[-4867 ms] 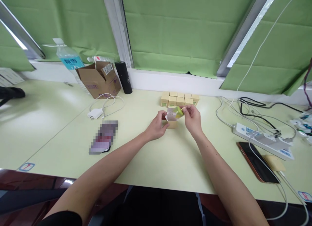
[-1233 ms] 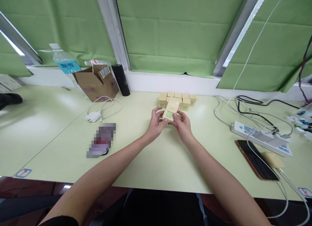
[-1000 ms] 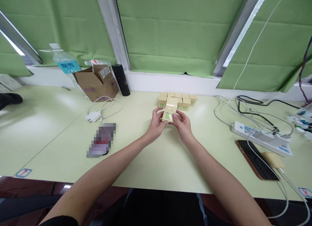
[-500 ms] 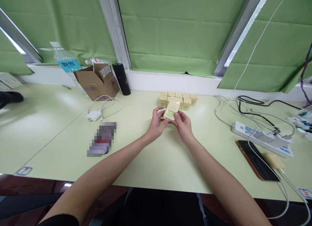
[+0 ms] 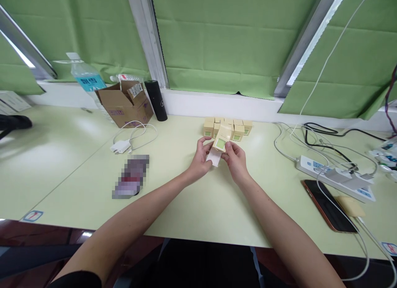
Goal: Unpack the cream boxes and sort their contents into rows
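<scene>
A small yellow cardboard box [image 5: 228, 130] with a green square on its face is held tilted between my hands, above the tabletop. A white paper-like piece [image 5: 214, 158] sticks out from its near end; whether this is the box's flap or a separate slip I cannot tell. My left hand [image 5: 201, 159] is closed at the box's left side, its thumb by the white piece. My right hand [image 5: 236, 160] pinches the right side, thumb near the green square. Just behind stand several matching small boxes [image 5: 237, 133] in a cluster, partly hidden by the held one.
To the left are an open brown carton [image 5: 130, 108], a black bottle [image 5: 156, 101], a water bottle [image 5: 88, 79], a white charger [image 5: 120, 146] and a blurred-out item [image 5: 132, 176]. On the right lie a power strip [image 5: 335, 178], loose cables and a phone [image 5: 328, 205].
The white piece now shows at the near end of the held box. That box has tilted, and my left thumb has shifted down toward the white piece.
</scene>
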`<state>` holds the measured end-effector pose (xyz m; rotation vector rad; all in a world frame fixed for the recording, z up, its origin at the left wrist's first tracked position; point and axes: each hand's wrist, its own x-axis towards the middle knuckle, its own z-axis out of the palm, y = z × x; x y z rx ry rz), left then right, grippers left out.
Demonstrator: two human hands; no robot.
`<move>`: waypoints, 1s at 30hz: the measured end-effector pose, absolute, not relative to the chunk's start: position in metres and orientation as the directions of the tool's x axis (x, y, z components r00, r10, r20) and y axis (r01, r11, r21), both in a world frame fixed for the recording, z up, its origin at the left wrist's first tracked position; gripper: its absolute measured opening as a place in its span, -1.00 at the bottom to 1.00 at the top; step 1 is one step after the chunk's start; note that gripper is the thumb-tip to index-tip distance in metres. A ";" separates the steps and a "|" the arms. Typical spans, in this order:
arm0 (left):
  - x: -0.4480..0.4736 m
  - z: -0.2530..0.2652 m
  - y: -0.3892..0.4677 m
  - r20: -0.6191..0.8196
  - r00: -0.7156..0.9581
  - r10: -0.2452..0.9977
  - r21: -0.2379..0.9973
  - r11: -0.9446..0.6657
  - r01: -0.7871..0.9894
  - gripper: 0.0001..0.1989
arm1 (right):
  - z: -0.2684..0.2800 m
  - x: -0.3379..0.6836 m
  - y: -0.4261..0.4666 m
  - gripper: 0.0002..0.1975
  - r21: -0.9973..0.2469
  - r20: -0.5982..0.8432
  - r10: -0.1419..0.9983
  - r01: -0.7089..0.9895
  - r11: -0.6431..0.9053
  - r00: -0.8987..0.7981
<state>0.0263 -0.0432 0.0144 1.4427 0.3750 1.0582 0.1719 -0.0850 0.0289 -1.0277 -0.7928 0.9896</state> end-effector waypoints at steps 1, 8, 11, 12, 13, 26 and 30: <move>0.026 0.015 -0.044 0.376 0.526 0.763 0.914 -0.212 -0.346 -0.24 | 0.030 0.172 -0.085 -0.40 -0.940 0.073 0.929 -0.286 0.185 0.361; 0.027 0.019 -0.047 0.366 0.426 0.828 0.931 -0.333 -0.152 -0.36 | 0.033 0.171 -0.088 -0.40 -0.936 0.036 0.942 -0.320 0.149 0.334; 0.026 0.019 -0.046 0.384 0.332 0.862 0.918 -0.396 -0.032 -0.43 | 0.032 0.170 -0.087 -0.40 -0.937 0.028 0.940 -0.318 0.143 0.340; 0.026 0.019 -0.046 0.392 0.319 0.863 0.913 -0.409 -0.014 -0.46 | 0.031 0.170 -0.086 -0.41 -0.937 0.030 0.940 -0.317 0.145 0.340; 0.026 0.019 -0.046 0.396 0.321 0.860 0.910 -0.415 -0.010 -0.50 | 0.031 0.170 -0.086 -0.41 -0.936 0.033 0.940 -0.320 0.148 0.339; 0.027 0.018 -0.044 0.331 0.369 0.868 0.943 -0.318 -0.097 -0.50 | 0.029 0.170 -0.085 -0.36 -0.906 0.018 0.971 -0.406 0.116 0.239; 0.028 0.019 -0.045 0.327 0.401 0.856 0.945 -0.302 -0.126 -0.35 | 0.029 0.171 -0.085 -0.37 -0.906 -0.002 0.974 -0.414 0.094 0.226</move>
